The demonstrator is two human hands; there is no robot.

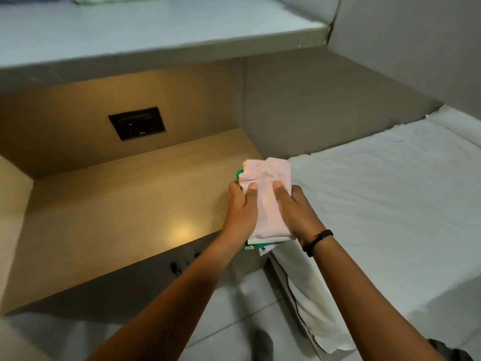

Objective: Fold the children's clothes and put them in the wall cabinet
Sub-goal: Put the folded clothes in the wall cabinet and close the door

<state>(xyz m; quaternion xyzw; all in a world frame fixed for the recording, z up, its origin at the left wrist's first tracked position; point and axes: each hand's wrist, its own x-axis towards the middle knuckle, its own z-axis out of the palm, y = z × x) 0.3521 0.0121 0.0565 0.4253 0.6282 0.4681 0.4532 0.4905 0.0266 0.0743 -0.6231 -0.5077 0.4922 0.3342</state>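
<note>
Folded clothes stack (265, 201), pink piece on top, green and printed layers poking out underneath, held between both hands. Left hand (240, 207) grips the stack's left edge, thumb on top of the pink cloth, fingers curled under. Right hand (294, 207) grips the right edge the same way, thumb on top; black band (318, 242) on that wrist. Stack sits above the right end of the wooden shelf (117, 217), just beside the lower mattress (390, 204) with its white sheet. Black socket panel (136, 123) on the recess back wall. Upper bunk (156, 29) overhead. Tiled floor (234, 321) below.
</note>
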